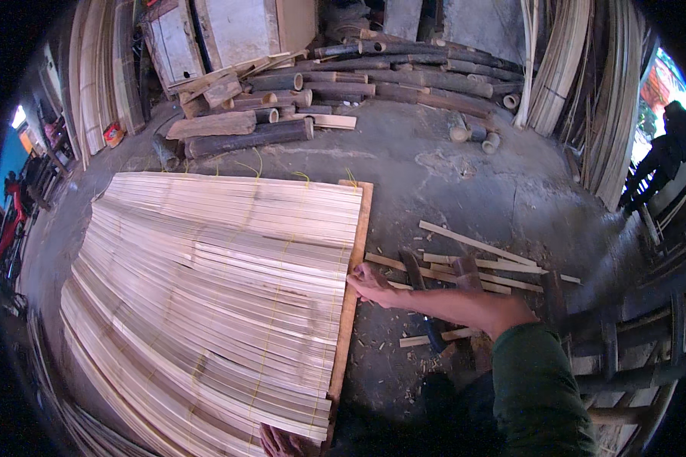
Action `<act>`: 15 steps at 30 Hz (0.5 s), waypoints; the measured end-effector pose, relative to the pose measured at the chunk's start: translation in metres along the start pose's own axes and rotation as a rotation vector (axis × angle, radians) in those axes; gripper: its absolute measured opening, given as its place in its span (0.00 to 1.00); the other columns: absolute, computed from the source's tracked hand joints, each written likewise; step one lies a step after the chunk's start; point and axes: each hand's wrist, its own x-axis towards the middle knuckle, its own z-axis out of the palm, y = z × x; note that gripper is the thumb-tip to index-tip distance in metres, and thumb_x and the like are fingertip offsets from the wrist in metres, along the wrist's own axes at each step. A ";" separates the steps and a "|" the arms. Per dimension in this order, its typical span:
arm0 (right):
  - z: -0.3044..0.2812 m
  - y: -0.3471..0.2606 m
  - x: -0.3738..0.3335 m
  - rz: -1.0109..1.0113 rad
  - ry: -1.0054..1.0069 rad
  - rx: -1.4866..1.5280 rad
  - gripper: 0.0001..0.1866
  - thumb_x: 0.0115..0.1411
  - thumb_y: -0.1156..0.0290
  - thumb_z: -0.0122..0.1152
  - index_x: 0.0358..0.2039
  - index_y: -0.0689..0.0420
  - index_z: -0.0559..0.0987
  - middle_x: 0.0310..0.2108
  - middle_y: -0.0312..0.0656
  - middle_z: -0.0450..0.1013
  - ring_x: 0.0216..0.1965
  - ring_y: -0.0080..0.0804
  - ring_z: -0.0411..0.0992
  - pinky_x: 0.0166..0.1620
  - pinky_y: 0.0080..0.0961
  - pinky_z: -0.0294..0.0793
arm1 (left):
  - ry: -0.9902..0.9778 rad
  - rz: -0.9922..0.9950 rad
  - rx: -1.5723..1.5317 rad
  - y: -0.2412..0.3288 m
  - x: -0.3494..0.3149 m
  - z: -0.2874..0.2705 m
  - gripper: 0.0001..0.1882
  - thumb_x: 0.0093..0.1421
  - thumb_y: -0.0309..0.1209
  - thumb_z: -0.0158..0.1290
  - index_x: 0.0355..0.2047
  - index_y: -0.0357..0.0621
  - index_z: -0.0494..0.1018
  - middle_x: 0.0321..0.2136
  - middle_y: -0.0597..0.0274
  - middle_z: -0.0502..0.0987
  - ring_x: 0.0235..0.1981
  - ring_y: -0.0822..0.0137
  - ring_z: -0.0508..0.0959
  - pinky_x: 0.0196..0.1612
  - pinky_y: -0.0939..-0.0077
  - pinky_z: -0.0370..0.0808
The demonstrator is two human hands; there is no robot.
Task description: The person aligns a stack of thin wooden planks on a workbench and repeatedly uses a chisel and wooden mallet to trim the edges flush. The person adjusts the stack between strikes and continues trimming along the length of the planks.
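A wide mat of pale bamboo slats [229,259], bound with thin yellow cords, lies on the floor in front of me. Along its right edge runs a narrow wooden board [346,327]. My right hand [372,286] is at this edge, beside the board, its fingers curled together in a pinch. Whatever they may hold is too small to make out. At the lower edge of the view, my left hand [280,442] rests on the mat's near right corner with fingers spread. Part of that hand is cut off by the frame.
Loose bamboo strips [472,242] and a long dark tool [433,331] lie right of the mat among shavings. Cut bamboo poles [404,76] are piled at the back. Bundles of long slats [560,68] stand upright at the right. A dark slatted frame [625,327] is at the near right.
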 end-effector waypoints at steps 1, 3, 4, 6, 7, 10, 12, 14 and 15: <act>0.005 -0.004 0.003 0.014 -0.013 0.026 0.22 0.66 0.58 0.55 0.50 0.61 0.63 0.34 0.38 0.68 0.25 0.20 0.67 0.23 0.20 0.71 | 0.013 0.013 0.002 -0.001 -0.001 -0.001 0.30 0.69 0.49 0.40 0.63 0.41 0.60 0.57 0.31 0.65 0.54 0.32 0.68 0.56 0.42 0.67; 0.015 -0.006 0.007 0.039 -0.030 0.073 0.20 0.66 0.58 0.55 0.48 0.60 0.65 0.34 0.37 0.68 0.25 0.20 0.67 0.23 0.20 0.70 | 0.005 -0.002 0.010 0.000 0.001 -0.007 0.30 0.69 0.48 0.39 0.63 0.39 0.60 0.58 0.33 0.65 0.55 0.33 0.68 0.57 0.42 0.67; 0.013 -0.003 0.009 -0.004 -0.049 0.070 0.19 0.66 0.58 0.55 0.48 0.59 0.66 0.31 0.36 0.69 0.23 0.20 0.66 0.22 0.20 0.69 | -0.007 -0.007 0.004 0.003 0.002 -0.010 0.30 0.69 0.48 0.39 0.63 0.39 0.60 0.58 0.33 0.65 0.55 0.33 0.68 0.57 0.43 0.67; 0.020 -0.001 0.011 -0.071 -0.057 0.071 0.21 0.64 0.55 0.55 0.45 0.61 0.68 0.26 0.36 0.68 0.21 0.22 0.67 0.20 0.23 0.66 | -0.032 -0.046 -0.002 0.001 0.000 -0.009 0.31 0.69 0.49 0.39 0.63 0.40 0.61 0.59 0.36 0.65 0.57 0.35 0.67 0.59 0.45 0.66; 0.019 0.004 0.012 -0.099 -0.051 0.071 0.22 0.63 0.53 0.55 0.44 0.61 0.68 0.24 0.36 0.68 0.20 0.22 0.67 0.19 0.25 0.65 | -0.027 -0.046 -0.016 0.003 0.000 -0.007 0.31 0.69 0.50 0.40 0.63 0.40 0.61 0.59 0.37 0.64 0.57 0.36 0.67 0.59 0.45 0.65; 0.025 0.008 0.020 -0.040 -0.085 0.032 0.19 0.64 0.57 0.56 0.44 0.60 0.69 0.24 0.35 0.67 0.19 0.21 0.64 0.19 0.25 0.64 | -0.015 -0.050 -0.036 0.005 0.000 -0.007 0.31 0.68 0.50 0.40 0.63 0.40 0.62 0.60 0.38 0.64 0.58 0.37 0.66 0.60 0.46 0.64; 0.028 0.008 0.022 0.005 -0.094 -0.003 0.19 0.65 0.58 0.56 0.46 0.60 0.70 0.26 0.35 0.66 0.20 0.19 0.64 0.20 0.23 0.65 | -0.014 -0.045 -0.034 0.004 -0.001 -0.005 0.31 0.68 0.50 0.40 0.63 0.40 0.62 0.60 0.38 0.64 0.58 0.37 0.66 0.60 0.46 0.64; 0.027 0.012 0.028 0.034 -0.102 0.028 0.20 0.65 0.57 0.57 0.47 0.59 0.71 0.26 0.34 0.66 0.21 0.19 0.64 0.20 0.22 0.65 | -0.016 -0.040 -0.036 0.003 -0.001 -0.004 0.31 0.68 0.50 0.41 0.63 0.40 0.62 0.60 0.38 0.63 0.58 0.37 0.66 0.60 0.46 0.64; 0.028 0.013 0.029 0.052 -0.112 0.043 0.20 0.65 0.56 0.57 0.47 0.59 0.71 0.26 0.34 0.66 0.22 0.18 0.64 0.21 0.21 0.65 | -0.019 -0.041 -0.031 0.001 -0.001 -0.004 0.31 0.68 0.50 0.41 0.63 0.40 0.62 0.60 0.38 0.63 0.59 0.37 0.65 0.60 0.46 0.64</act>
